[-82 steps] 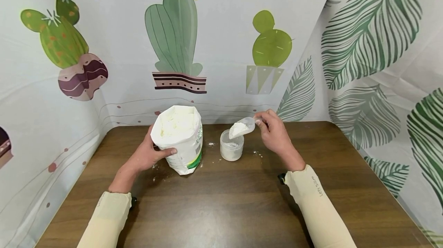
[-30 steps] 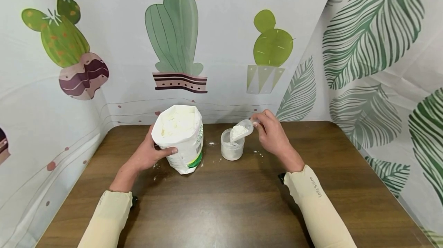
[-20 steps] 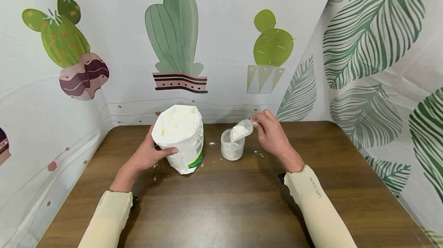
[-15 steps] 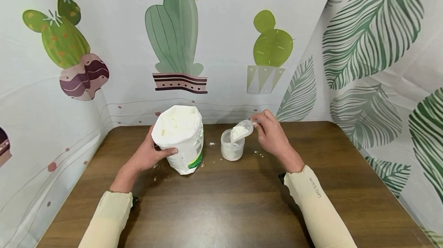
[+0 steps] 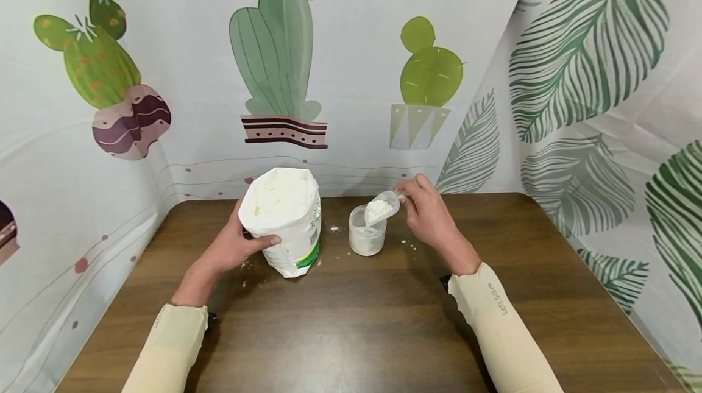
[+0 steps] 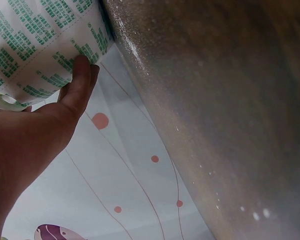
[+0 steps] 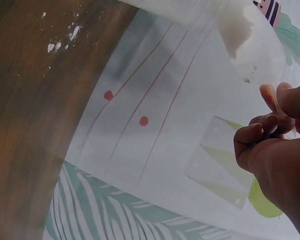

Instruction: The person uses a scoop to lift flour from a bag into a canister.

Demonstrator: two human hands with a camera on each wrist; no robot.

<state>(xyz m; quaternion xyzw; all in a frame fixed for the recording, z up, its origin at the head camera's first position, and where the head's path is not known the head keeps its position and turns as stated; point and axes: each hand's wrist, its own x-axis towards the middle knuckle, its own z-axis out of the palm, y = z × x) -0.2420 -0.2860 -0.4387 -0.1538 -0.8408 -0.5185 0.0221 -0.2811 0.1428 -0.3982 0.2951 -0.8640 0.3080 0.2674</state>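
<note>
A white paper bag (image 5: 290,247) of white powder, with green print and a barcode, stands unrolled at its top. My left hand (image 5: 230,247) grips its left side, thumb across the front; in the left wrist view fingers (image 6: 80,85) lie along the printed side. My right hand (image 5: 430,213) pinches the handle of a clear plastic scoop (image 5: 388,201), whose bowl carries white powder. The scoop tilts down to the left, its tip within the mouth of a clear round tub (image 5: 366,244) partly filled with powder. In the right wrist view the scoop (image 7: 255,50) shows beside the tub's wall (image 7: 190,12).
Brown wooden table (image 5: 351,332) under everything. Specks of spilled powder (image 5: 406,243) lie around the tub and beside the bag. A white curtain (image 5: 356,76) printed with cacti and leaves hangs behind the table and along its sides.
Since the earliest frame, my right hand has shifted slightly left, and the scoop has come lower and steeper into the tub's mouth. The left hand and bag stay in place.
</note>
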